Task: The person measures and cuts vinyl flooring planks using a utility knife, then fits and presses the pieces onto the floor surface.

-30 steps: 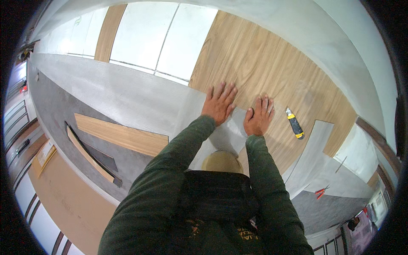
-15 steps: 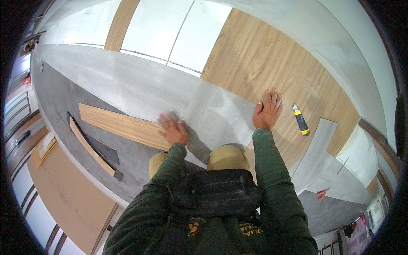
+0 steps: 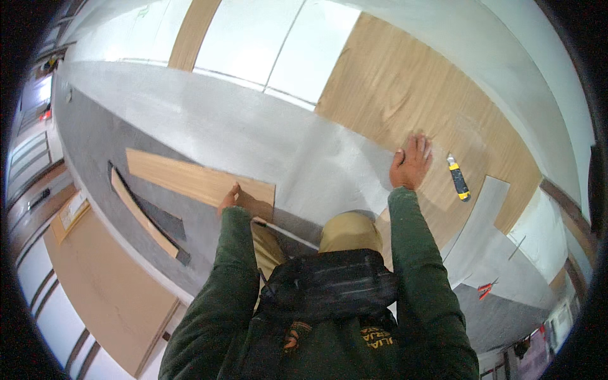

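Observation:
My left hand (image 3: pixel 228 199) grips the near edge of a loose wood-look plank (image 3: pixel 190 180), thumb on top and the other fingers mostly hidden. The plank lies over a grey sheet (image 3: pixel 304 171) at the left. My right hand (image 3: pixel 411 163) is open, palm down on the laid wood-look flooring (image 3: pixel 380 88), beside the sheet's edge. A yellow and black utility knife (image 3: pixel 459 179) rests on the flooring just right of that hand. I am kneeling, with one knee (image 3: pixel 350 233) between my arms.
A thin curved wood strip (image 3: pixel 144 212) lies at the left. White tiles (image 3: pixel 247 41) show at the back, crossed by a wood-look strip (image 3: pixel 195 31). Grey offcuts (image 3: pixel 487 202) and red-handled pliers (image 3: pixel 486 289) lie at the right. A large brown board (image 3: pixel 107 297) stands lower left.
My left hand has moved left and nearer, from the plank's right end to its near edge, and closed on it. The right hand stays flat on the flooring. The view has shifted slightly.

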The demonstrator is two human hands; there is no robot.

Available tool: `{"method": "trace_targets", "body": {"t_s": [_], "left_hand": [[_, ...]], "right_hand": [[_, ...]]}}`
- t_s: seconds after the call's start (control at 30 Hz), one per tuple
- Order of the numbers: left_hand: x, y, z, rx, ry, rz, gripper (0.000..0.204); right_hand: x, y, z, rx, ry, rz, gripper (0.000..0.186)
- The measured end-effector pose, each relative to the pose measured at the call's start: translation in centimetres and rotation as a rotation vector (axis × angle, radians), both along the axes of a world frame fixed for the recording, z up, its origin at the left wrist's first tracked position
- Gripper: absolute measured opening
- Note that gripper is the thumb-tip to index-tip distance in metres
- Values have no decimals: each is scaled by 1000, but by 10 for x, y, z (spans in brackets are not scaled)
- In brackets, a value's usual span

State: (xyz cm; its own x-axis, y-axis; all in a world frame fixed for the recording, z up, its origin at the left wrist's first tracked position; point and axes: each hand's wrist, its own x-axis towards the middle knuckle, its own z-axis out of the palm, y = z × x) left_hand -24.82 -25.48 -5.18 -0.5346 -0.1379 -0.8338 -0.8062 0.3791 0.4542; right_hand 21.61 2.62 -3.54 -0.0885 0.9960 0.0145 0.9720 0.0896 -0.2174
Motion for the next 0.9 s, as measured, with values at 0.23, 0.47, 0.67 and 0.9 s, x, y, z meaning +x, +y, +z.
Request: {"method": "trace_targets", "body": {"t_s": [0.23,0.47,0.67,0.9], "left_hand": [[-29,-40,37,212,2,27,21],[45,47,78,524,31,-3,24],[68,92,77,623,26,89,27],[113,201,69,738,88,202,24]], "right_hand": [[-12,-7,-10,1,32,-9,53],[-1,-2,-9,44,-68,3,51],[-4,-4,-9,43,-9,22,53],[4,-3,-12,13,-48,-25,55]]}}
